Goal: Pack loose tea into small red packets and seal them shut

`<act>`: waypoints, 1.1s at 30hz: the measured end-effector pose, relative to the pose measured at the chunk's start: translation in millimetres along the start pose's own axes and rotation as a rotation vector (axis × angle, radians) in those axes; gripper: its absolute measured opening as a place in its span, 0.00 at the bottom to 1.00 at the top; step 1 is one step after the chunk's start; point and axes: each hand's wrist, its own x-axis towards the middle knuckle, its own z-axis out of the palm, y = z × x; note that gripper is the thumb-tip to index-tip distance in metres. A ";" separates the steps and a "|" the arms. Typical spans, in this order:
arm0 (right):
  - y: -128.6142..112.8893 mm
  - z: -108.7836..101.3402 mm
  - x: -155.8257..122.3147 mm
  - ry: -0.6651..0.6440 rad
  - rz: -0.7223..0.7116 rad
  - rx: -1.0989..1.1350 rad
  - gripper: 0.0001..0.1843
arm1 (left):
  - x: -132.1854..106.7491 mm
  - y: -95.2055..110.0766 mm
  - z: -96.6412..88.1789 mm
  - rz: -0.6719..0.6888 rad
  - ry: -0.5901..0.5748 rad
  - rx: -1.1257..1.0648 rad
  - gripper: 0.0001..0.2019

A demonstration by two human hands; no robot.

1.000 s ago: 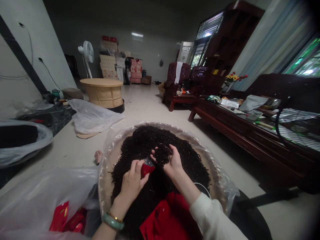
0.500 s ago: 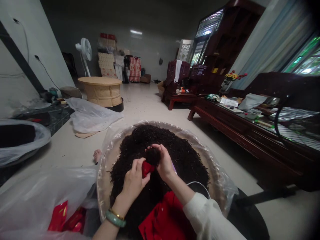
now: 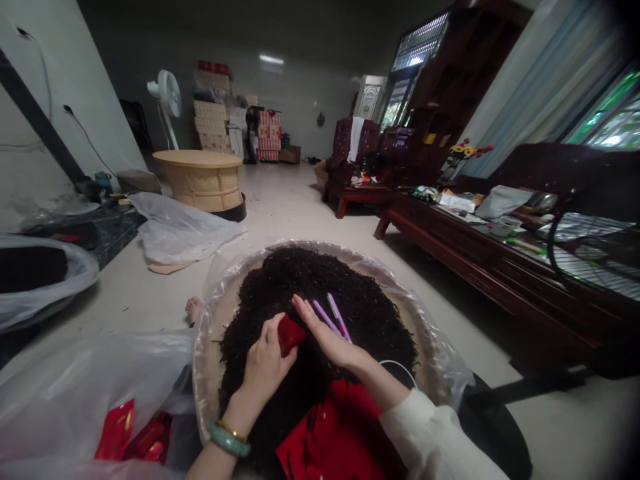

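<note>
One red packet is pinched by the left hand, just left of the straight, pressed-together fingers of the right hand.

You work in a rather dim room. Daylight reaches you from the window at the far right, whose panes are overexposed. On the back wall you see a white streak of glare. Under the long table lies deep shadow. The dark heap loses detail, while your picture edges look stretched and soft.
</note>
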 end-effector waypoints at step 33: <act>-8.9 6.5 -12.1 0.139 -0.276 -0.976 0.05 | -11.6 -0.9 4.1 0.020 0.026 -0.059 0.21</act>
